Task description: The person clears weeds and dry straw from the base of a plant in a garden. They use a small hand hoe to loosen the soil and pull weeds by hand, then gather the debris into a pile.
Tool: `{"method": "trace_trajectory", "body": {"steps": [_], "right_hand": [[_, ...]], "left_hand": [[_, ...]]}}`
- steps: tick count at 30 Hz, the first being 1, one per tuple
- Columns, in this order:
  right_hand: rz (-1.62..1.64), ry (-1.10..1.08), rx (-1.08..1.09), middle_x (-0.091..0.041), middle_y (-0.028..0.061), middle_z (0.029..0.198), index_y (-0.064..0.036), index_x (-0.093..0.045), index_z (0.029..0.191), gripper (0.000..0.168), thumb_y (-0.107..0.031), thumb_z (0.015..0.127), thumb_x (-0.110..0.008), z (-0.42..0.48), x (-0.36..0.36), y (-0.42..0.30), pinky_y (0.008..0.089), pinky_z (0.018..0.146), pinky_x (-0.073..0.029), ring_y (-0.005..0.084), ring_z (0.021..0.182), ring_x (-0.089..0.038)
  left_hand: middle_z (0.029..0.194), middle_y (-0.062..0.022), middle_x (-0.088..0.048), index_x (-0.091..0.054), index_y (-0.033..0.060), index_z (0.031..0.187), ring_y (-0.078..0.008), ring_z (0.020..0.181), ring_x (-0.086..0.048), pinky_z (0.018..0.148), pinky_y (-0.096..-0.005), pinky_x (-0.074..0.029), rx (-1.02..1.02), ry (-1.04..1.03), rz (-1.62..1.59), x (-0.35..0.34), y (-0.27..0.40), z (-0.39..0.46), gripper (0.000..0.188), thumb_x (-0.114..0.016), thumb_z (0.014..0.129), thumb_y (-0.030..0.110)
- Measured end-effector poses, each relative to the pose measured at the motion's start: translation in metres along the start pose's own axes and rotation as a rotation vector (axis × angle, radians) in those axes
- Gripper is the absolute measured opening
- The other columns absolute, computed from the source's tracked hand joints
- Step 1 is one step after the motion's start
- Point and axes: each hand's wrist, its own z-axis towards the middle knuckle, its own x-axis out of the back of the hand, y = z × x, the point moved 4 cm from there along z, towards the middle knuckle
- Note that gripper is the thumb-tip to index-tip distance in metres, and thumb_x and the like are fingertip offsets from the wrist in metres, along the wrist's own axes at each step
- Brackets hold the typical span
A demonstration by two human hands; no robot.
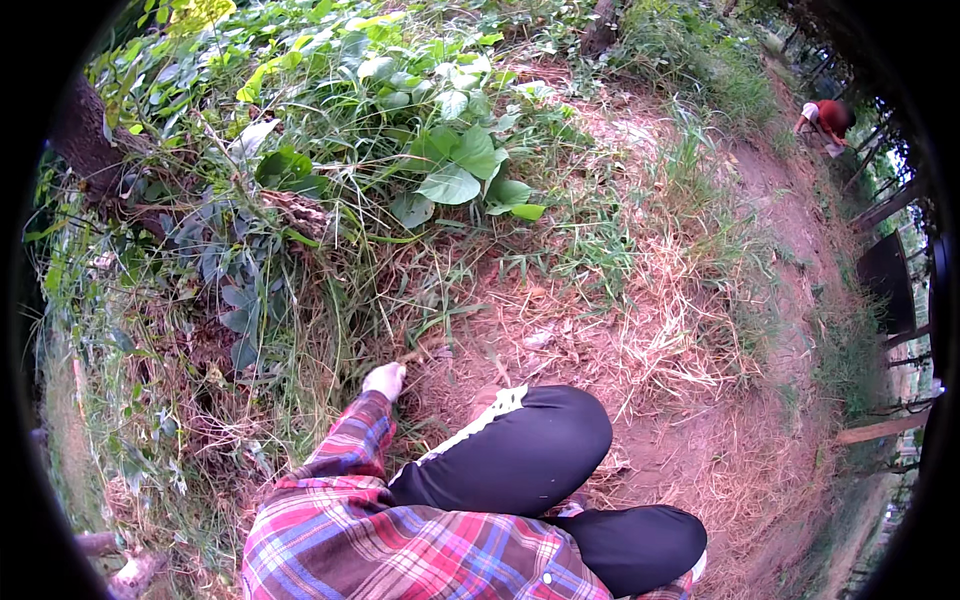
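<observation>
My left hand (385, 381), in a plaid sleeve, is low at the edge of the grass left of my bent knee. Its fingers are curled around a thin brown stick-like piece (421, 351), which is blurred, so its exact kind is unclear. Dry grass and stems (330, 360) stand close beside the hand. My right hand is out of view. Before me lies reddish bare soil (480, 322) strewn with cut, dry grass (667, 345). I am squatting, with dark trousers (525, 450) covering both knees.
Broad-leaved green plants (450, 165) grow thickly ahead. A tree trunk (94, 142) and a broken piece of wood (296, 214) stand at the left. A dirt path (787, 202) runs along the right, where another person (829, 120) bends down far off. A dark panel (886, 283) is nearby.
</observation>
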Motion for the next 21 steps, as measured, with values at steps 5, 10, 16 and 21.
{"method": "trace_trajectory", "body": {"steps": [5, 10, 16, 21], "right_hand": [[0.16, 0.122, 0.162, -0.065, 0.0129, 0.074, 0.004, -0.063, 0.088, 0.026, -0.021, 0.082, -0.058, 0.051, 0.012, -0.044, 0.0358, 0.063, -0.047, 0.0203, 0.063, -0.058], [0.171, 0.27, 0.301, -0.066, 0.014, 0.085, 0.005, -0.062, 0.095, 0.027, -0.019, 0.084, -0.058, 0.045, 0.118, -0.081, 0.0335, 0.073, -0.047, 0.0202, 0.076, -0.059], [0.415, 0.119, 0.427, -0.066, 0.0121, 0.095, 0.004, -0.06, 0.106, 0.028, -0.017, 0.088, -0.057, 0.021, 0.12, -0.208, 0.0308, 0.075, -0.047, 0.0191, 0.081, -0.06], [0.297, -0.082, 0.736, -0.067, 0.011, 0.088, -0.002, -0.062, 0.105, 0.026, -0.018, 0.085, -0.061, 0.011, 0.115, -0.316, 0.0295, 0.073, -0.049, 0.0171, 0.079, -0.062]], "left_hand": [[0.093, -0.0213, -0.064, -0.065, 0.0068, 0.097, -0.0358, 0.094, -0.061, 0.08, -0.0445, -0.047, 0.078, 0.244, 0.474, 0.097, -0.279, 0.001, 0.033, -0.051, 0.085, 0.035], [0.091, -0.0158, -0.067, -0.069, 0.0083, 0.09, -0.0314, 0.087, -0.064, 0.075, -0.0444, -0.049, 0.285, -0.062, 0.452, 0.013, -0.3, -0.059, 0.027, -0.055, 0.08, 0.029], [0.102, -0.017, -0.065, -0.064, 0.0077, 0.103, -0.0355, 0.1, -0.061, 0.082, -0.0463, -0.048, 0.604, 0.002, 0.179, 0.032, -0.239, -0.103, 0.034, -0.049, 0.085, 0.033], [0.107, -0.0246, -0.059, -0.048, 0.0053, 0.125, -0.0347, 0.104, -0.058, 0.084, -0.0463, -0.046, 0.455, -0.12, 0.217, 0.042, -0.125, -0.113, 0.045, -0.05, 0.084, 0.023]]}}
